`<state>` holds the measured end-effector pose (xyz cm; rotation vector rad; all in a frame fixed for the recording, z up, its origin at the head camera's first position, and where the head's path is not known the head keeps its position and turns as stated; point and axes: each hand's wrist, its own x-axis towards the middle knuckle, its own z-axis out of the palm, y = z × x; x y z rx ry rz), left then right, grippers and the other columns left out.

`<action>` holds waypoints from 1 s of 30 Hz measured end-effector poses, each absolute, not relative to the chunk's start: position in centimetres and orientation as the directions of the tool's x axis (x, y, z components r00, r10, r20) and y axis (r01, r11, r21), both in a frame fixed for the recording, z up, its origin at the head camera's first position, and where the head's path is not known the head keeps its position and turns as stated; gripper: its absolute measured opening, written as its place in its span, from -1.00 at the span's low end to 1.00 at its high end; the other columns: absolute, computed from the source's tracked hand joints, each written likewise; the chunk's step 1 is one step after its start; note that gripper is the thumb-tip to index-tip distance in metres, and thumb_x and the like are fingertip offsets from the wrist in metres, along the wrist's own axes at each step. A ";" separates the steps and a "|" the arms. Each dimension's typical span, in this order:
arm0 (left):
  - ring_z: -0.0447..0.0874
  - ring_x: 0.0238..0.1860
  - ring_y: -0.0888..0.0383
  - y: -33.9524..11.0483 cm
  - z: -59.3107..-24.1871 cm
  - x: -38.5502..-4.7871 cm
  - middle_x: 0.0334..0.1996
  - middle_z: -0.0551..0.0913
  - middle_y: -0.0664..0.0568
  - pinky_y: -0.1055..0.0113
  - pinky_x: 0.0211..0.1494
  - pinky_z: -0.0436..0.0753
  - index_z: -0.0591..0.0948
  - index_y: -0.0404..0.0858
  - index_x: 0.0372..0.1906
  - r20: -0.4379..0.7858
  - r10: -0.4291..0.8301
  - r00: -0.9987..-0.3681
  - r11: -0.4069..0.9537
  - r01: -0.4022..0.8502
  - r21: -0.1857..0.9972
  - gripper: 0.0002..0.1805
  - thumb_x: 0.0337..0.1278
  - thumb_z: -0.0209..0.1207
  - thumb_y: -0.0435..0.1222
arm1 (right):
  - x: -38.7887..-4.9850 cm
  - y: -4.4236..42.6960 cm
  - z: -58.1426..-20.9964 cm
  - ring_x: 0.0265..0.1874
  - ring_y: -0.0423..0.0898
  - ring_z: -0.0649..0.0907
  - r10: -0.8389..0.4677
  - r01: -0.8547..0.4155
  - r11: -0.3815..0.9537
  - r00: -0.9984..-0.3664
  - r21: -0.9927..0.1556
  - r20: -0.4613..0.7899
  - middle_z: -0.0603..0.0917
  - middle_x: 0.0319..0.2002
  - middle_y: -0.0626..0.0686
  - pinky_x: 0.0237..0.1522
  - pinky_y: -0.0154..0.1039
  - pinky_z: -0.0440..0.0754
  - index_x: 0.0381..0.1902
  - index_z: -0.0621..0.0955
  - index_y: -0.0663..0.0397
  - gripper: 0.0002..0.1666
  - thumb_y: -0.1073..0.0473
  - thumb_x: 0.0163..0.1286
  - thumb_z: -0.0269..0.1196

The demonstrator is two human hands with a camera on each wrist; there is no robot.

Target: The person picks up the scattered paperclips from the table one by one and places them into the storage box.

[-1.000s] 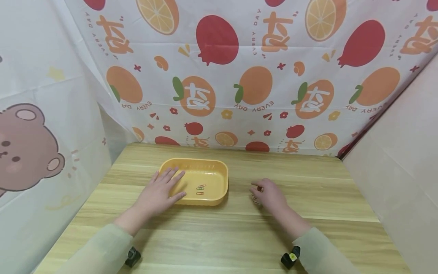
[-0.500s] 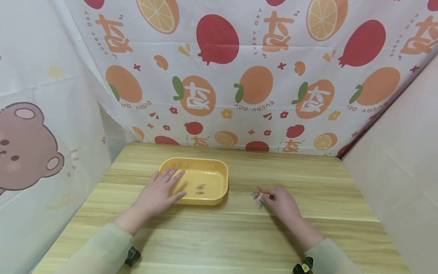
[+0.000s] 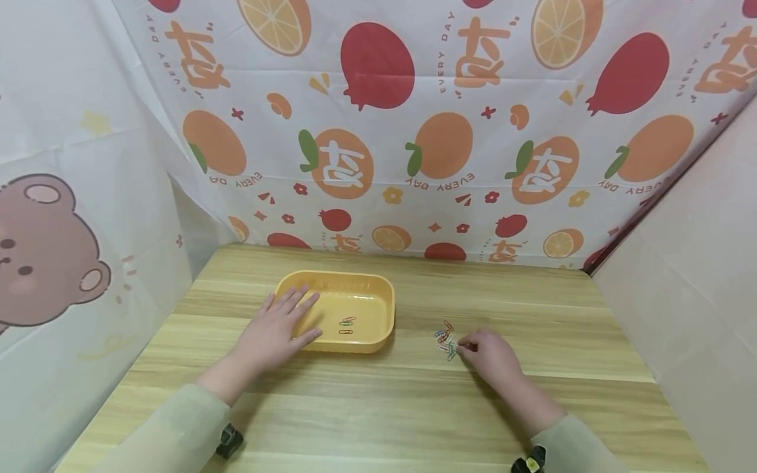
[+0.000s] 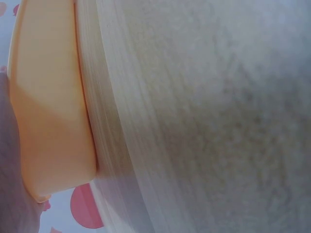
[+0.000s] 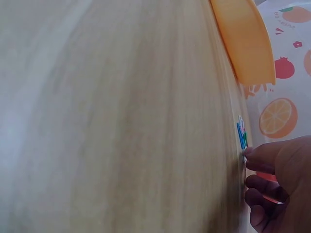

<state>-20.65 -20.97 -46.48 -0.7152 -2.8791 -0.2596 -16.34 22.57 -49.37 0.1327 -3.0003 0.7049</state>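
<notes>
My left hand (image 3: 269, 338) rests with fingers spread over the left rim of a yellow plastic tray (image 3: 387, 315). Inside the tray lie a few paper clips (image 3: 345, 325), red and green. To the right of the tray is a small loose pile of coloured paper clips (image 3: 443, 336) on the table. My right hand (image 3: 492, 358) is at the pile's right edge, its thumb and index fingertips pinching a paper clip there; the fingertips largely hide it. In the right wrist view, blue and green clips (image 5: 241, 133) lie just beyond those fingertips, and the other fingers are curled.
The wood-grain table (image 3: 378, 407) runs up to a fruit-print cloth (image 3: 384, 151) at the back. A cloth with a bear (image 3: 47, 249) hangs at the left, and a pale wall (image 3: 698, 276) stands at the right. The tray's outer side (image 4: 53, 107) fills part of the left wrist view.
My right hand has drawn back to the right and slightly towards me from over the pile, uncovering the paper clips. My left hand and the tray have stayed in place.
</notes>
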 end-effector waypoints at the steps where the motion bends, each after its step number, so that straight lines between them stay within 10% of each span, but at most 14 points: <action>1: 0.03 0.53 -0.19 -21.0 -46.5 -20.7 0.54 0.13 -0.12 -0.24 0.51 -0.10 0.18 -0.04 0.56 0.197 0.447 -0.873 0.870 0.475 0.129 -0.12 0.30 -0.11 0.36 | -16.4 22.6 -49.4 -0.34 -0.20 0.61 -0.071 -0.095 0.894 -0.995 -0.438 0.073 0.66 -0.34 -0.13 -0.22 -0.13 0.64 -0.28 0.78 -0.10 -0.90 0.09 0.24 0.43; 30: -0.02 0.54 -0.16 -21.0 -46.6 -20.6 0.55 0.09 -0.09 -0.22 0.52 -0.13 0.16 -0.03 0.57 0.175 0.443 -0.879 0.876 0.466 0.124 -0.08 0.27 -0.21 0.42 | -16.8 22.7 -49.7 -0.29 -0.18 0.63 -0.031 -0.045 0.877 -0.999 -0.479 0.037 0.67 -0.34 -0.16 -0.15 -0.08 0.64 -0.36 0.77 -0.14 -0.94 0.08 0.31 0.38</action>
